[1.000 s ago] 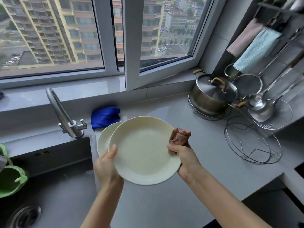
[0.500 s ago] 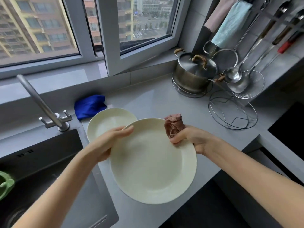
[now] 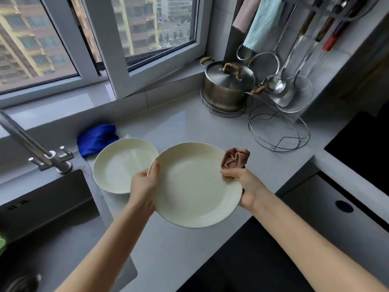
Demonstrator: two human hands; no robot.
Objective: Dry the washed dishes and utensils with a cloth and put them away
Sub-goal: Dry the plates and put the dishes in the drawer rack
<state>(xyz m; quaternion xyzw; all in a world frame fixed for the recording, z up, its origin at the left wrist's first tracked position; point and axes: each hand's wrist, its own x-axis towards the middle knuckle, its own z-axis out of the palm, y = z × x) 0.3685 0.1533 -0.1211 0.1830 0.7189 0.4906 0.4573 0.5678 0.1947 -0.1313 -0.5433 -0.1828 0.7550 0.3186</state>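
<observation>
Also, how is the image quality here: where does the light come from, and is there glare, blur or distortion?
Head view: daylight enters through the window; soft glare on the countertop and pot lid; wide-angle bending of the frame edges; held plate fairly sharp, bottom-left corner blurred.

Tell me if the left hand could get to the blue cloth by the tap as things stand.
Probably not yet: the left hand grips the held plate. The blue cloth lies uncovered beyond the second plate on the counter, so the path looks free once that hand lets go.
</observation>
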